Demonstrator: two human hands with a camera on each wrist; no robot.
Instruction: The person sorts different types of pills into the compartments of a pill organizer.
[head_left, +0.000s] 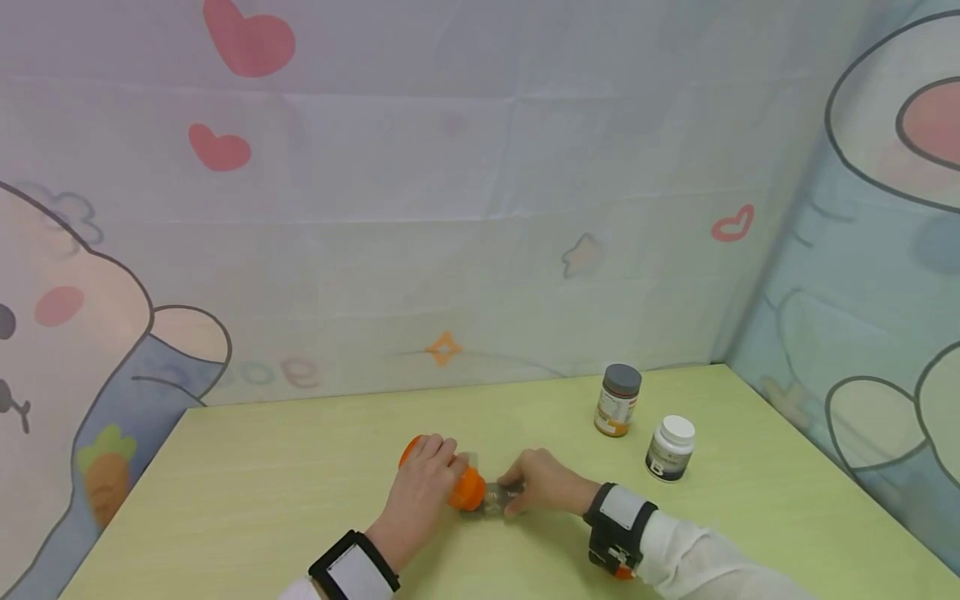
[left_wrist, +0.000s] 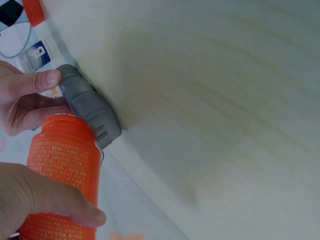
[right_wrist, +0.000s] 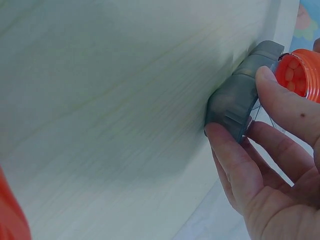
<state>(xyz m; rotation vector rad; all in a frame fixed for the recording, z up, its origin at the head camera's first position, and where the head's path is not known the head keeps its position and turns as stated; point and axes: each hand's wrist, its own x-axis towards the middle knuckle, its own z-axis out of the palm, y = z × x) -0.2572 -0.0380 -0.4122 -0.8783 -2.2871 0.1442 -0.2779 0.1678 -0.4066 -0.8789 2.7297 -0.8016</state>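
My left hand [head_left: 423, 492] grips an orange bottle [head_left: 468, 490], its fingers wrapped around the body. The bottle is tilted, its uncapped mouth against or very near a grey translucent pill box [head_left: 495, 498]. Small rounded orange pills [right_wrist: 294, 75] show inside the mouth in the right wrist view. My right hand [head_left: 551, 483] pinches the pill box between thumb and fingers, low over the tabletop. In the left wrist view, fine print covers the bottle, and the box's ribbed grey side faces the camera. I cannot tell what the box's compartments hold.
A pale yellow table [head_left: 262, 475] lies under both hands. To the back right stand a grey-capped bottle [head_left: 617, 400] and a white-capped bottle [head_left: 670, 450]. A printed cloth [head_left: 420, 233] hangs behind the table, with another along the right side.
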